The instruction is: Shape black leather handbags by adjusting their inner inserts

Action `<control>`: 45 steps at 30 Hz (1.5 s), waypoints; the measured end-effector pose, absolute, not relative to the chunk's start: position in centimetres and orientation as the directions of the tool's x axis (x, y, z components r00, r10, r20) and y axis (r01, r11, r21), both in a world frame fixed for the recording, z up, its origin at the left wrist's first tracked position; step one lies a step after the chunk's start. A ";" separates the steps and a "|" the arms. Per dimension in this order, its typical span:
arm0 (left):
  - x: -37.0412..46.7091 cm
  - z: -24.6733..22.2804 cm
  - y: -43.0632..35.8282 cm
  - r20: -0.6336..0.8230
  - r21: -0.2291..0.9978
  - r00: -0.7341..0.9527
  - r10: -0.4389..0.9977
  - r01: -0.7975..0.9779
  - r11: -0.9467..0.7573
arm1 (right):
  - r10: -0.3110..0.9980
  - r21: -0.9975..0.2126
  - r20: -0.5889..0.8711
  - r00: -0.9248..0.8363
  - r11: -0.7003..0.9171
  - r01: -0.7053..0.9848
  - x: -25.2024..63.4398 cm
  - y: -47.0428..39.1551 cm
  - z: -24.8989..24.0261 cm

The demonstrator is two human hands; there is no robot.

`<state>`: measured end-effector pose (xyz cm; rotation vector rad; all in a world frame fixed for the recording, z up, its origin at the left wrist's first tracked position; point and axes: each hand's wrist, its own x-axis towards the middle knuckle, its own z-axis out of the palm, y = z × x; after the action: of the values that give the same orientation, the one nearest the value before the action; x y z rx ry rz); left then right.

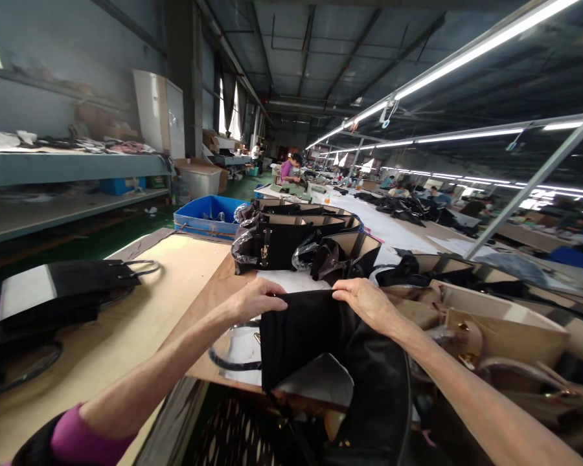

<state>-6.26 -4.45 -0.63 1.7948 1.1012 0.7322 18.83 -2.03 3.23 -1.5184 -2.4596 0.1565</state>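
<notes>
A black handbag (301,336) hangs in front of me at the table's near edge, its top edge stretched between my hands. My left hand (257,299) pinches the left end of that edge between thumb and fingers. At the right, my right hand (364,301) grips the same edge, fingers closed on it. A dark looped handle (233,366) sticks out to the left of the bag. Below my right hand the black material drapes down in folds. The underside of the fingers is partly hidden by the bag.
Several black handbags (286,246) with wrapped handles stand just beyond my hands. Tan handbags (510,330) crowd the right side. More black bags (72,291) lie on the pale board (189,272) at left. A blue bin (206,226) stands behind. A person (287,169) works farther off.
</notes>
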 end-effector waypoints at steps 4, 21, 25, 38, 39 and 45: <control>-5.7 -1.1 -4.4 0.043 0.912 0.424 0.905 0.352 -0.209 | 0.885 -0.309 0.118 -0.450 0.463 0.831 19.9 -2.0 2.9; -3.1 0.5 -4.9 -0.014 0.873 0.262 0.965 0.474 -0.116 | 0.886 -0.348 0.108 -0.450 0.458 0.818 19.1 -1.6 3.4; -3.3 0.2 -4.8 0.023 0.860 0.282 0.959 0.483 -0.162 | 0.847 -0.415 0.102 -0.522 0.513 0.751 18.2 -1.1 3.4; -2.4 0.3 -5.3 0.190 0.719 0.258 0.947 0.620 -0.313 | 0.838 -0.230 0.128 -0.531 0.546 0.806 17.0 -1.1 3.0; -2.4 0.3 -5.4 0.192 0.714 0.257 0.947 0.626 -0.315 | 0.831 -0.241 0.123 -0.542 0.555 0.796 16.9 -1.2 3.1; -2.1 0.2 -5.4 0.213 0.682 0.249 0.945 0.654 -0.327 | 0.760 -0.283 0.115 -0.640 0.643 0.712 15.2 -1.7 3.0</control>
<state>-2.15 -5.44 0.16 2.0686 1.4535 0.8428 15.23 -1.73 2.97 -1.2010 -2.6396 0.3125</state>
